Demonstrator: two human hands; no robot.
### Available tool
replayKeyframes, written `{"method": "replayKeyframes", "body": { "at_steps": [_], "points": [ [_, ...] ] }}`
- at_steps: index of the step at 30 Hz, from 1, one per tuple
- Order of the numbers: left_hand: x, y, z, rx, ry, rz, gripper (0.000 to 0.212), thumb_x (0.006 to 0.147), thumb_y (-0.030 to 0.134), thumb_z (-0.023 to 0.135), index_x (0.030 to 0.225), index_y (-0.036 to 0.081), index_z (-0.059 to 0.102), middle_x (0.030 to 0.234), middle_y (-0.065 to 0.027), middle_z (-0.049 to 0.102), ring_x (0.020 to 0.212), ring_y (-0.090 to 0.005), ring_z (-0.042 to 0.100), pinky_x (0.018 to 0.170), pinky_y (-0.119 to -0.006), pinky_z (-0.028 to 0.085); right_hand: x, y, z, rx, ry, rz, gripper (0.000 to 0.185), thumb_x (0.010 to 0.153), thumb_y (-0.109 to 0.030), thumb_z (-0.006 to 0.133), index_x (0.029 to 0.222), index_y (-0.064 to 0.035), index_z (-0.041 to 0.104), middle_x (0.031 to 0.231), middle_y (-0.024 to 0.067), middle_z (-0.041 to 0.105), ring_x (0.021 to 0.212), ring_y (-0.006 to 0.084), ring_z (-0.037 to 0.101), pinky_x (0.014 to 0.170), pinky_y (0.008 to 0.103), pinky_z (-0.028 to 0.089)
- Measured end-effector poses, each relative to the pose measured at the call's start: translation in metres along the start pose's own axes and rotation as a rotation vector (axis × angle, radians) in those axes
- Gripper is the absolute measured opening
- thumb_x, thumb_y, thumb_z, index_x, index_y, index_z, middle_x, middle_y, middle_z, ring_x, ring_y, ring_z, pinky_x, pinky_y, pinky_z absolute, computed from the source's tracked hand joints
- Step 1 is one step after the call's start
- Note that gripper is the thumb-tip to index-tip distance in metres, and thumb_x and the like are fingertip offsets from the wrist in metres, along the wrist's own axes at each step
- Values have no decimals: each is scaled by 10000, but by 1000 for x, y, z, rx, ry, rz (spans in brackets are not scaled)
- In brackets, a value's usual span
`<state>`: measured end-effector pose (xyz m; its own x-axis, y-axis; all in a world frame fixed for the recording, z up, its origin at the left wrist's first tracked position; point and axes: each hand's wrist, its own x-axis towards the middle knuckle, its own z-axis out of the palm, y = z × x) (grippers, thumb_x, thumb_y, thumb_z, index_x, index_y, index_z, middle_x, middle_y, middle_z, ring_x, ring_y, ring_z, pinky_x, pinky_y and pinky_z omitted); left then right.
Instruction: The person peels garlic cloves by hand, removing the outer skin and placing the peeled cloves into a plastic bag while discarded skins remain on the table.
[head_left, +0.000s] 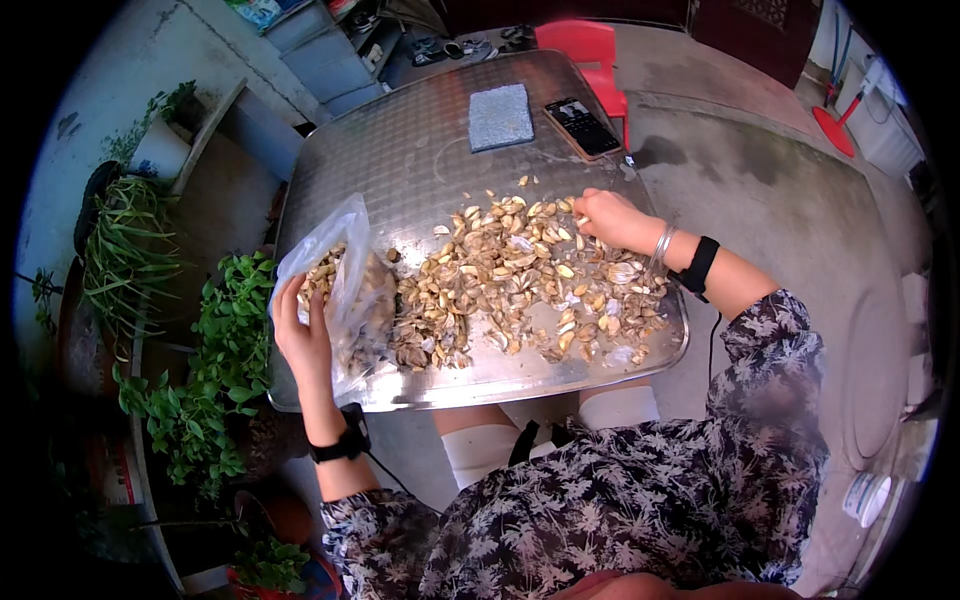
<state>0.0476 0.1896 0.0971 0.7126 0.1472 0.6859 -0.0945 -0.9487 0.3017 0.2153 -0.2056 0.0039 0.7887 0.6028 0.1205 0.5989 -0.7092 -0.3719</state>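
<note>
Garlic cloves (517, 247), loose and mixed with dry papery skins, are spread over the metal-topped table (390, 161). At the far right side of the heap, my right hand (611, 217) pinches a small pale piece, which looks like a garlic clove. A clear plastic bag (349, 300) with more cloves inside stands at the table's left side, its mouth gaping. My left hand (304, 330) is at that mouth, fingers slightly bent against the bag's left edge. Whether they grip the plastic or a clove is hidden.
Beyond the heap lie a grey-blue rectangular pad (501, 118) and a smartphone (583, 127) with its screen lit. A red plastic chair (581, 52) stands at the far edge. Leafy potted plants (225, 337) crowd the left side. A cable (397, 480) trails from my left wristband.
</note>
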Motion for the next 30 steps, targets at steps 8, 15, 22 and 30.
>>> {"method": "replayKeyframes", "body": {
  "at_steps": [8, 15, 22, 30],
  "points": [
    [-88, 121, 30, -1079, -329, -473, 330, 817, 6, 573, 1139, 9, 504, 1066, -100, 562, 856, -159, 603, 742, -255, 501, -23, -46, -10, 830, -153, 142, 200, 877, -180, 488, 846, 5, 556, 759, 93, 607, 630, 173, 604, 543, 273, 472],
    [-107, 168, 96, -1363, -592, -676, 320, 812, -13, 571, 1122, -35, 494, 952, -90, 555, 779, -147, 604, 674, -237, 499, -74, -100, 0, 1208, -355, 176, 230, 918, -202, 440, 864, 0, 535, 698, 50, 594, 558, 101, 579, 487, 205, 443],
    [-121, 170, 121, -1507, -539, -733, 209, 782, -38, 606, 977, -19, 534, 824, -38, 570, 702, -84, 572, 637, -207, 497, -90, -110, 15, 1049, -209, 186, 245, 916, -190, 436, 779, -8, 528, 642, 38, 565, 511, 89, 545, 464, 217, 425],
    [-125, 159, 121, -1450, -620, -662, 248, 802, -34, 583, 1043, -2, 539, 806, -14, 568, 728, -80, 550, 676, -203, 461, -103, -115, 33, 1443, -180, 420, 239, 931, -194, 379, 861, -14, 519, 672, 29, 552, 504, 81, 527, 442, 192, 388]
  ]
}}
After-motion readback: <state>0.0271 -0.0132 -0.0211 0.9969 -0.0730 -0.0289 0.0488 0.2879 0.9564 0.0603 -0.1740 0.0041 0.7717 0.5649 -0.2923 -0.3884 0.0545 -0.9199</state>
